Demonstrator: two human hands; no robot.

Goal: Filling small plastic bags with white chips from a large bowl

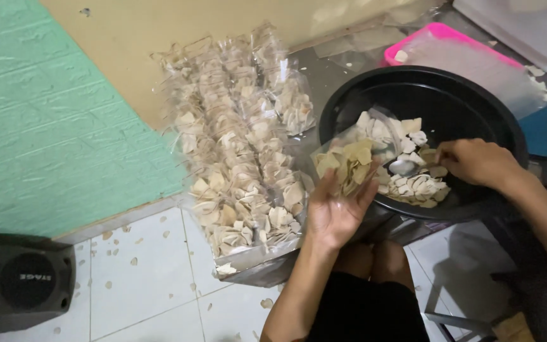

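Dark speaker box (20,282) sat on the white tiled floor (153,278) at far left, crumbs scattered around it. Stack of sealed clear packets (238,145) of pale, curled chips filled a shallow tray against the tan wall. Left hand (337,209) cupped a crinkly clear bag (349,158) half full of flat beige chips, grip closed under it, at the near-left rim of the round black basin (476,101). Right hand (476,161) reached inside the basin over loose chips (413,183); can't tell its grip. Pink tray (438,31) behind.
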